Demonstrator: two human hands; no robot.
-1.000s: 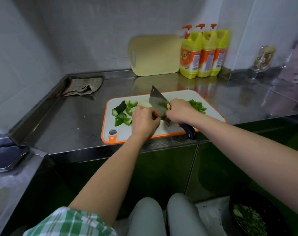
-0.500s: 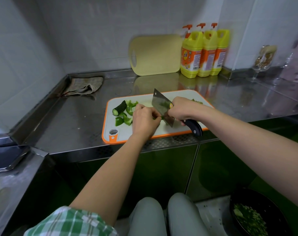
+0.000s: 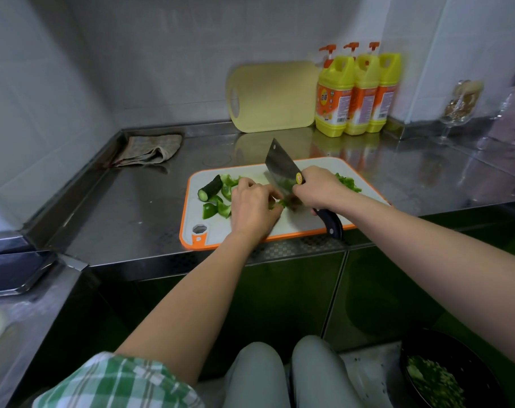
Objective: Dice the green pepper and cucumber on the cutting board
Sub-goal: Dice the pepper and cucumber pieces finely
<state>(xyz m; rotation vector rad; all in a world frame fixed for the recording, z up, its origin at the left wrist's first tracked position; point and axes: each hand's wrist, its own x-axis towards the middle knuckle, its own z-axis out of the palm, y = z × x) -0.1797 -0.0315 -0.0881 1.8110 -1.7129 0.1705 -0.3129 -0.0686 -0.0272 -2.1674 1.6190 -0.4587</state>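
A white cutting board (image 3: 303, 223) with an orange rim lies on the steel counter. At its left end lie a dark cucumber piece (image 3: 210, 188) and several green pepper chunks (image 3: 216, 209). My left hand (image 3: 252, 209) has its fingers curled down on a pepper piece mid-board; most of that piece is hidden. My right hand (image 3: 318, 188) grips the cleaver (image 3: 280, 169) by its black handle, with the blade down against my left fingers. A pile of diced pepper (image 3: 349, 184) shows behind my right wrist.
A yellow board (image 3: 272, 95) leans on the back wall beside three yellow detergent bottles (image 3: 356, 92). A folded cloth (image 3: 150, 150) lies at back left, a stemmed glass (image 3: 458, 108) at back right. A black bowl (image 3: 444, 375) of green scraps sits low right. A sink edge (image 3: 18, 272) is at left.
The cleaver has kept chopping, its blade rising and dropping next to my left fingers. My right hand sits a little higher on the board, and the diced pile shows again behind it.
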